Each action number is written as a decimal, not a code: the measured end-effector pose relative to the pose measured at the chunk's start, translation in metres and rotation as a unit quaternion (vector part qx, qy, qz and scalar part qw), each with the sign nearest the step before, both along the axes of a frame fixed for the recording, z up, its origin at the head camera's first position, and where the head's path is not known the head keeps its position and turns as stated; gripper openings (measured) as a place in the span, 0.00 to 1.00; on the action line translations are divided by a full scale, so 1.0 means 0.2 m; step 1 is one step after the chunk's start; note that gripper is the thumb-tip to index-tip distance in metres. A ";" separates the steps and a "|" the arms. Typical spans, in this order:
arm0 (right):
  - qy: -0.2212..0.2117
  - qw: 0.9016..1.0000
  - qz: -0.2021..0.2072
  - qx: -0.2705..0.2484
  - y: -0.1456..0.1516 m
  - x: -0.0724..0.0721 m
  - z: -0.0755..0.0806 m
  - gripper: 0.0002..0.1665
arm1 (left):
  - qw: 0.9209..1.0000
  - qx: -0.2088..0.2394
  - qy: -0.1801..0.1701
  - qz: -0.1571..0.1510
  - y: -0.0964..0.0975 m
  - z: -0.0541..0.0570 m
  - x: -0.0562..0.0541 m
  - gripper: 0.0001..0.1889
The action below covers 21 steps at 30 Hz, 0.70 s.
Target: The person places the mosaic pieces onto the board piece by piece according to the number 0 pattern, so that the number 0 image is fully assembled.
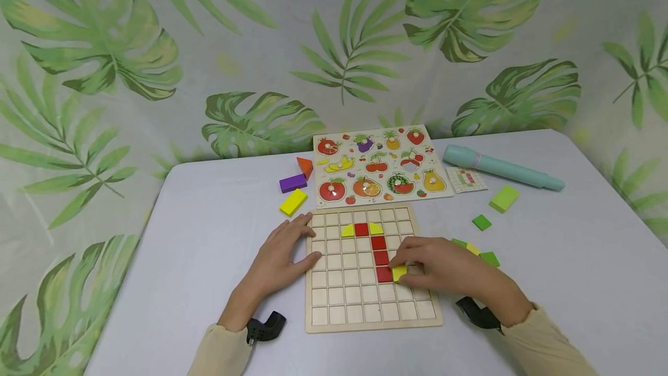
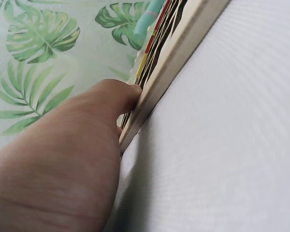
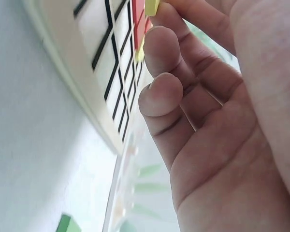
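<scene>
A wooden grid board (image 1: 344,313) lies on the table, with a line of red square tiles (image 1: 381,257) set in its cells. Yellow rounded tiles (image 1: 347,231) sit on either side of the top red tile. My right hand (image 1: 438,263) pinches a yellow tile (image 1: 399,272) between thumb and fingers, at the cell right of the lowest red tile. That yellow tile (image 3: 151,7) shows at the top edge of the right wrist view. At the board's left edge my left hand (image 1: 282,257) rests with spread fingers, thumb and fingertips on the frame.
A fruit puzzle board (image 1: 383,167) lies behind the grid, beside a small pattern card (image 1: 467,180) and a teal tube-like object (image 1: 501,169). Purple (image 1: 293,183), yellow (image 1: 294,202) and orange blocks (image 1: 305,167) lie at the left; several green pieces (image 1: 504,199) lie at the right.
</scene>
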State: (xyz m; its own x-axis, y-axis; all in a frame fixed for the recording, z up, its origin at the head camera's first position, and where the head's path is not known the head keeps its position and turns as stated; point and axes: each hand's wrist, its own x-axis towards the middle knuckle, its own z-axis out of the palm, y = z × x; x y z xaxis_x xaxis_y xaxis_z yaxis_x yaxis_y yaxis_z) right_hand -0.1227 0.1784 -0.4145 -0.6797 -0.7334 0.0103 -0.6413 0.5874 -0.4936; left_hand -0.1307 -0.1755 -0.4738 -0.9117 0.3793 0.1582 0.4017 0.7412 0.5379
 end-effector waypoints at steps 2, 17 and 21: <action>-0.005 1.000 0.005 0.000 -0.02 0.01 0.00 0.13 | 1.000 0.000 0.000 0.000 0.00 0.00 0.00 0.18; -0.026 0.998 0.047 0.025 -0.10 0.07 -0.03 0.13 | 1.000 -0.002 -0.002 0.000 0.00 0.00 0.00 0.18; -0.019 0.998 0.054 0.012 -0.10 0.07 -0.04 0.14 | 1.000 -0.002 -0.001 0.000 0.00 0.00 0.00 0.18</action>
State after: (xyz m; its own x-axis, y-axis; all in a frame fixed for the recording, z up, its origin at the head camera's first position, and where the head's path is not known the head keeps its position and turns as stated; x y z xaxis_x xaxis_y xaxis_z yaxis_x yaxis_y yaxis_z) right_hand -0.1078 0.1582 -0.4218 -0.5967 -0.8018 -0.0337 -0.6819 0.5287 -0.5054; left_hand -0.1311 -0.1756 -0.4736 -0.9123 0.3795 0.1539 0.3998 0.7440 0.5353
